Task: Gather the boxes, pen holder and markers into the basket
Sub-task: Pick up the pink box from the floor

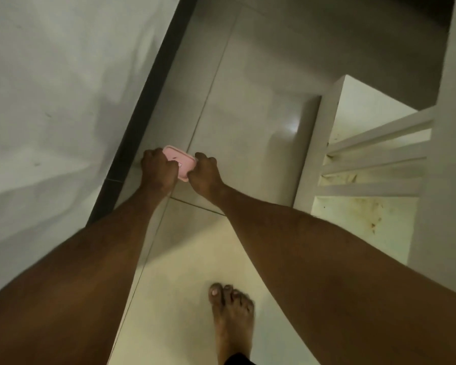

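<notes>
Two hands, left hand (157, 168) and right hand (204, 171), grip pink box (181, 160) | long axis diagonal, upper-left to lower-right | ends hidden by curled fingers

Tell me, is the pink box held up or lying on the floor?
Held up. Both hands grip the pink box, left hand and right hand at opposite ends, with the tiled floor beyond it.

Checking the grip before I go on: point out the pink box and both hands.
pink box (182, 161), head view, its top face between the hands
left hand (157, 169), head view, back of hand
right hand (204, 171), head view, back of hand
</notes>
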`<state>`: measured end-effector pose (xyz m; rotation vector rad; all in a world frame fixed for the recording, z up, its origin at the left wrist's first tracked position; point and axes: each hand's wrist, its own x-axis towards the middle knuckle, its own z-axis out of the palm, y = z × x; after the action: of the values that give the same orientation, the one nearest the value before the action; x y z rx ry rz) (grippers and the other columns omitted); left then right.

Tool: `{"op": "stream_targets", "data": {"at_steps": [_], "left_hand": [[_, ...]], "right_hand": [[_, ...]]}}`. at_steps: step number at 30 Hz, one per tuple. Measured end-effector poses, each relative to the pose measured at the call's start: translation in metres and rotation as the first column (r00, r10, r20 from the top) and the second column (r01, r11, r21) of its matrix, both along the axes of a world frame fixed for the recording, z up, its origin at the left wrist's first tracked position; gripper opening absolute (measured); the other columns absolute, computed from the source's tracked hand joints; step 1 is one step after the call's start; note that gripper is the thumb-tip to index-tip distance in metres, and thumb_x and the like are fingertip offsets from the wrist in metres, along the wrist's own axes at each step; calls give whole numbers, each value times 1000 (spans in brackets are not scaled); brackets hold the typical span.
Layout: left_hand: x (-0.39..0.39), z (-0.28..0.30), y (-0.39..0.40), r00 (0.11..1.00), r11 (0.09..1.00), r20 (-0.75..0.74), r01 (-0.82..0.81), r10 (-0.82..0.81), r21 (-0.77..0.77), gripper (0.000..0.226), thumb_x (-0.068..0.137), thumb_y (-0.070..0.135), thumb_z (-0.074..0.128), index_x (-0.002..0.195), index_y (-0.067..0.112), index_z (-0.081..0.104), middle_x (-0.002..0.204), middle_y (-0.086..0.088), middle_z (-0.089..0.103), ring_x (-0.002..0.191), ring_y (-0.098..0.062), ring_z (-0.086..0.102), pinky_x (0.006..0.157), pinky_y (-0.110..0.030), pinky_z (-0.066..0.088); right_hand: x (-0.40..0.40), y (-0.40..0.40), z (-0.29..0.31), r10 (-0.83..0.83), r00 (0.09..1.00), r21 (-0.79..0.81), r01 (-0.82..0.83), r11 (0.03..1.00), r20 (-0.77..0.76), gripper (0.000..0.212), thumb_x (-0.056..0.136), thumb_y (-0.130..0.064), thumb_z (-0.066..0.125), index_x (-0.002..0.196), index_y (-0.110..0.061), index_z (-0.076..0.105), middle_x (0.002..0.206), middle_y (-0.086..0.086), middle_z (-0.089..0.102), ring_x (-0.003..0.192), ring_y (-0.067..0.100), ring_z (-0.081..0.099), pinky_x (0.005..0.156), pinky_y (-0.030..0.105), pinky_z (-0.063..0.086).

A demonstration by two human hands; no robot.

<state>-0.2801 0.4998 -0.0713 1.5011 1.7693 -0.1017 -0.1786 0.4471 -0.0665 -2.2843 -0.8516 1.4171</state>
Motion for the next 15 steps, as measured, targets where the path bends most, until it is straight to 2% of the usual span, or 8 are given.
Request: {"op": "stream_targets", "data": {"at_steps": [2,4,6,7,9,12,15], "left_hand": [[5,3,0,995,996,54,-82,84,-40,47,90,13,61,133,-6,57,133,-28,56,120,-43,56,103,-47,49],[2,-14,0,986,992,109,-123,125,-27,56,78,28,56,126,-1,64,123,-24,65,110,-40,64,96,-50,56],[0,-20,-2,970,984,168,-176,176,-16,60,69,35,49,118,6,67,114,-18,70,102,-37,69,91,-51,59],[5,-1,-5,960,979,191,-203,202,-18,57,71,35,49,117,7,68,112,-15,70,101,-35,69,89,-51,60],[23,85,-13,943,971,234,-237,237,-27,46,83,30,52,118,6,67,112,-13,70,100,-31,70,87,-47,62],[51,187,-18,925,961,281,-274,254,31,30,97,13,52,122,2,66,113,-10,69,101,-27,68,74,-28,57],[76,262,-18,902,940,339,-323,269,113,29,101,13,50,122,2,66,116,-15,71,104,-31,70,68,-21,50]], "right_hand": [[-2,0,9,-57,997,-3,57,998,-59,44,88,0,56,132,2,55,134,25,55,110,43,63,86,40,54],[-2,-4,20,-111,991,15,113,994,-72,50,86,-3,56,136,0,53,135,24,55,113,43,62,92,45,56],[0,-10,44,-163,985,63,166,984,-61,59,81,-7,56,139,-3,52,133,22,56,115,42,62,96,47,57],[3,-14,59,-179,982,87,184,979,-55,60,81,-5,56,141,-4,51,132,22,55,117,42,61,98,48,56],[8,-17,99,-197,980,132,200,971,-40,59,85,2,56,143,-6,50,132,23,55,120,40,60,100,46,55],[25,-18,170,-217,976,218,214,952,-9,53,93,2,55,144,-9,49,133,19,56,124,33,57,96,30,48],[45,-16,242,-245,969,322,222,920,31,52,98,-1,54,148,-15,46,138,13,53,128,28,51,97,25,44]]}}
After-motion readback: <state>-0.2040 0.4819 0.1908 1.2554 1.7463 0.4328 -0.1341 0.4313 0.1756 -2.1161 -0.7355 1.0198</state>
